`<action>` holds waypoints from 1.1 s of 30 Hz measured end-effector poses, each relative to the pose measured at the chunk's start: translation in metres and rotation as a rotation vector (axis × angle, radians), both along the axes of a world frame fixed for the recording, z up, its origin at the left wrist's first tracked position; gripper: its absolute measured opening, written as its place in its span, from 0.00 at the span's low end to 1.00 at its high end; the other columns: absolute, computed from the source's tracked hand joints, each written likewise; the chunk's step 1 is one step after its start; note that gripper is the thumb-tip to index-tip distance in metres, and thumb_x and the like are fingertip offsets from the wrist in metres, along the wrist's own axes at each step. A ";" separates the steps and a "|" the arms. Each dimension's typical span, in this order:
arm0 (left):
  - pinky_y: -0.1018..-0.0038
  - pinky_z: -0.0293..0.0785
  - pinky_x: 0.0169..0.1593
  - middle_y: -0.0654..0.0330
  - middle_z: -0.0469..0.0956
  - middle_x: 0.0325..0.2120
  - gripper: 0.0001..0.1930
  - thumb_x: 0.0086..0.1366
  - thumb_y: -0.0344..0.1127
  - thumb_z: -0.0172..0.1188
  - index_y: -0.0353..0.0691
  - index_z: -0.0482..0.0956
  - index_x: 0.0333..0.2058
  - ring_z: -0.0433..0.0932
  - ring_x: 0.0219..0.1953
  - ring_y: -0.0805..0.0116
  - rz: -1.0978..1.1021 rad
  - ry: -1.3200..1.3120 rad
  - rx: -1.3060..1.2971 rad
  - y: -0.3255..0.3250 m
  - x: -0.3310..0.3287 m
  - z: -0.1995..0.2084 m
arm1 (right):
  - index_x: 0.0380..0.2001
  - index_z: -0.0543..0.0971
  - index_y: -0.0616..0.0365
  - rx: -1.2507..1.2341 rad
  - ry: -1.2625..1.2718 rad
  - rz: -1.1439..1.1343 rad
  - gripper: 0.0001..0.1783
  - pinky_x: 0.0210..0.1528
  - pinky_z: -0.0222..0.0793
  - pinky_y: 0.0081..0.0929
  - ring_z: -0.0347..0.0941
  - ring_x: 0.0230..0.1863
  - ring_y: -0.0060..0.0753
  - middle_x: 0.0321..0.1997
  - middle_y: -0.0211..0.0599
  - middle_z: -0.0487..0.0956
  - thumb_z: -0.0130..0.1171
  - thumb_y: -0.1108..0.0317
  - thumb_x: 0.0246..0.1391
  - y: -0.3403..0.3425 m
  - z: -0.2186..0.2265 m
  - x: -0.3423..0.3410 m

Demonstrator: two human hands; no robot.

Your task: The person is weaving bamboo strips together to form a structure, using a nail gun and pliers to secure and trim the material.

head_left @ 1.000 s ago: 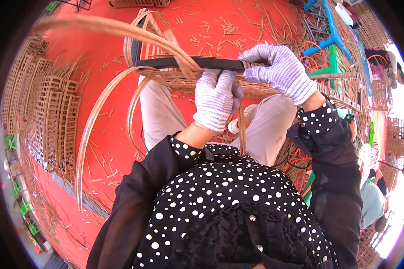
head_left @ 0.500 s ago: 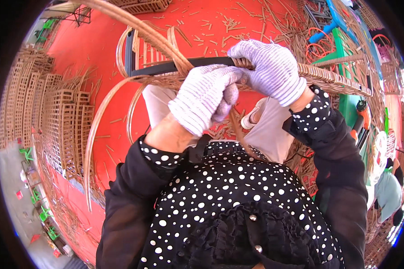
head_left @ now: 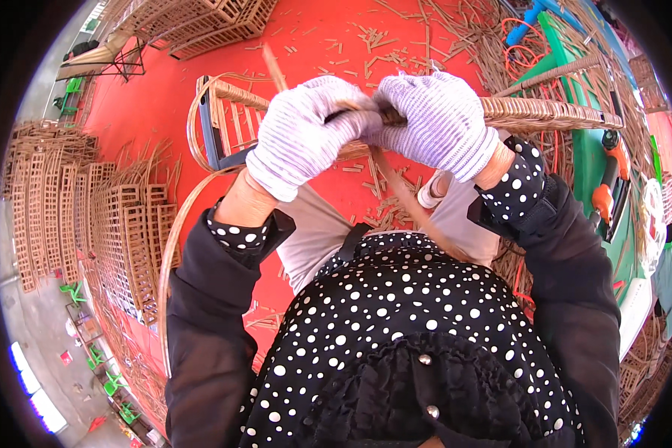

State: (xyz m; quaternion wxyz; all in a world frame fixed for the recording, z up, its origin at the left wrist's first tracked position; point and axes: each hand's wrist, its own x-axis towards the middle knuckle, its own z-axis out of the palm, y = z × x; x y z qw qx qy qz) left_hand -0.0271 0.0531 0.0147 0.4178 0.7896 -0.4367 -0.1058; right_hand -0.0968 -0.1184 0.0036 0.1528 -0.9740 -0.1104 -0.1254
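A partly woven frame [head_left: 552, 113] lies across in front of me, its right side wrapped in brown rattan-like strip and a dark bare bar [head_left: 210, 123] showing at its left end. My right hand [head_left: 433, 123], in a pale striped knit glove, is closed around the frame's near rail. Beside it my left hand [head_left: 306, 138], gloved alike, has thumb and fingers pinched on a brown strip. One strip end [head_left: 414, 205] hangs down from between the hands toward my lap. Another long strip [head_left: 173, 254] curves down at the left. The pinched fingertips are partly hidden.
Stacks of brown lattice panels [head_left: 131, 239] stand at the left, and woven crates [head_left: 209, 26] at the far left. Cut strip scraps [head_left: 373, 37] litter the red floor [head_left: 313, 56]. An orange-handled tool [head_left: 603, 201] and loose strips lie at the right.
My left hand has moved left and turned, pulling at the strip. The thick strip bundle that arched over the frame's left end is no longer there. My right hand stays on the rail.
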 end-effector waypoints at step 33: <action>0.84 0.70 0.26 0.64 0.77 0.20 0.09 0.51 0.33 0.61 0.32 0.80 0.28 0.72 0.21 0.82 0.025 0.759 0.224 -0.038 -0.006 0.006 | 0.26 0.74 0.48 0.092 -0.323 -0.032 0.23 0.31 0.60 0.33 0.70 0.24 0.32 0.22 0.26 0.73 0.66 0.45 0.28 -0.017 -0.020 -0.043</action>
